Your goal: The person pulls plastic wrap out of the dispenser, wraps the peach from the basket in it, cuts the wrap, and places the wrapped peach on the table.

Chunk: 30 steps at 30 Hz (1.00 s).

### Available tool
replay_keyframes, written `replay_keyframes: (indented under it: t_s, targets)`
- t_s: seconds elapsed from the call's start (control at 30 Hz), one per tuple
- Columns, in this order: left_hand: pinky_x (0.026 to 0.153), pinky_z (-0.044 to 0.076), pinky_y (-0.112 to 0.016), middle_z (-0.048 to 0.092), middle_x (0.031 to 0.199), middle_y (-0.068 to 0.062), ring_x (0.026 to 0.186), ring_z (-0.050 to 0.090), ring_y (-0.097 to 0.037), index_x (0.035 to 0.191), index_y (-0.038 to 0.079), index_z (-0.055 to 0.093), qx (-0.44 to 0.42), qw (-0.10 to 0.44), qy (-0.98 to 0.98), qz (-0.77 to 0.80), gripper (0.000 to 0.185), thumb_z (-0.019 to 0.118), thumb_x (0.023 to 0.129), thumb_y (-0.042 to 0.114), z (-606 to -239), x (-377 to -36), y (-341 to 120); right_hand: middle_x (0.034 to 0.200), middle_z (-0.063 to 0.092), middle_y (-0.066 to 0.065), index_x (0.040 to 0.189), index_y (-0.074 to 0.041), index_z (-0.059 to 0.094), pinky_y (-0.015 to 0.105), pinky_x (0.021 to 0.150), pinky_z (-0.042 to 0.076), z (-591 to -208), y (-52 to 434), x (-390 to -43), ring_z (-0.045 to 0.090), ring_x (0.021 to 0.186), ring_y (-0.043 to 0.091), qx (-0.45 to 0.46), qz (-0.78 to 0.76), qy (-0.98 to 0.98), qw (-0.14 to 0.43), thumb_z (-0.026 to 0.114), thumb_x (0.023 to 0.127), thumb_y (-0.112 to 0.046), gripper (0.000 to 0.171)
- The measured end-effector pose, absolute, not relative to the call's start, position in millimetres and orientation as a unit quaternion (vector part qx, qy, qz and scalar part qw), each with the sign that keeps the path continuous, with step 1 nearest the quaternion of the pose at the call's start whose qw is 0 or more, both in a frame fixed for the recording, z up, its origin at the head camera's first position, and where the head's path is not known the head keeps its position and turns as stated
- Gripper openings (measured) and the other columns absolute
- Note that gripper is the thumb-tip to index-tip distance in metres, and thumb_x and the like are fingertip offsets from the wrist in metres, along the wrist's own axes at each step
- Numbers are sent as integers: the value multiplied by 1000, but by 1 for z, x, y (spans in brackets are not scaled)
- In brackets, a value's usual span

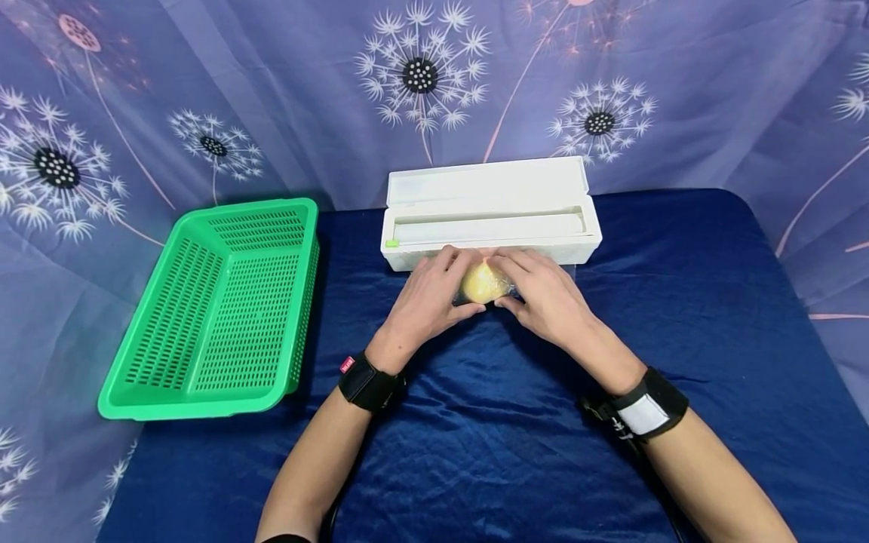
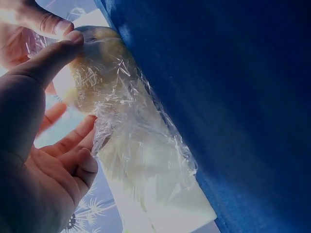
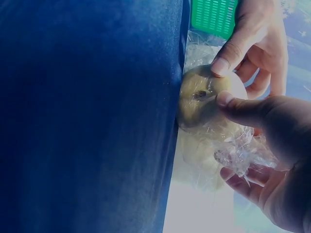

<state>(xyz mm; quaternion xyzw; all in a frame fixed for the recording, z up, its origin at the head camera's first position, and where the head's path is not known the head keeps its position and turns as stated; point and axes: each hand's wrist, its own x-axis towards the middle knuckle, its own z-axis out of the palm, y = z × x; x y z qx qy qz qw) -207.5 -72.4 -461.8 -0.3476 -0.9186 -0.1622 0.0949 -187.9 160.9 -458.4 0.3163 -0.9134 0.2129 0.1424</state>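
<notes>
Both hands cup a yellow fruit [image 1: 483, 282] in cling film [image 2: 141, 145] on the blue cloth [image 1: 489, 437], just at 6 o'clock of the white film dispenser [image 1: 490, 211]. Left hand [image 1: 428, 298] and right hand [image 1: 543, 296] pinch film around it, fingers curled. Green basket [image 1: 217, 309] well apart at 9 o'clock.
</notes>
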Motion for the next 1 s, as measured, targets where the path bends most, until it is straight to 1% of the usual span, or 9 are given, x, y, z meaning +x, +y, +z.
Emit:
replay_keyframes:
  t_s: [0.17,0.37,0.6,0.7,0.83,1.0]
  targets:
    - [86,48,-42,57,134,-11,93,61,-22,156,24,50,-355,98,-917,-153,82,89,87,47,-462,-207,-73,140,64,20,138,1,64,53,112,45,-459,162,-189,59,131,41,320,214,-912,143,93,83,-14,65]
    - [87,48,-43,56,135,-12,92,59,-21,160,26,46,-359,98,-915,-153,86,87,88,46,-461,-206,-73,141,64,20,140,1,63,54,113,44,-459,164,-190,59,132,41,322,211,-913,137,93,84,-16,65]
    - [87,48,-42,58,132,-11,94,59,-21,163,27,43,-362,110,-915,-140,89,85,89,50,-459,-206,-73,143,64,19,143,-2,62,55,112,45,-458,166,-190,59,133,41,329,198,-913,134,91,87,-19,66]
    - [89,49,-42,60,134,-10,100,62,-22,159,24,47,-357,113,-917,-139,87,87,87,50,-459,-206,-73,143,64,20,144,-2,61,55,112,44,-458,166,-190,58,133,41,330,196,-914,134,90,87,-19,66]
    - [92,50,-43,61,135,-9,110,65,-24,150,18,53,-349,110,-919,-147,80,89,85,50,-460,-206,-73,144,63,20,145,-1,60,54,113,43,-459,165,-191,58,133,41,331,195,-914,132,90,88,-18,66]
    - [93,50,-44,62,134,-9,112,66,-25,144,14,55,-344,110,-921,-142,77,88,86,52,-460,-205,-73,146,62,20,145,-1,60,55,113,43,-460,165,-191,58,133,42,330,196,-915,127,89,89,-17,65]
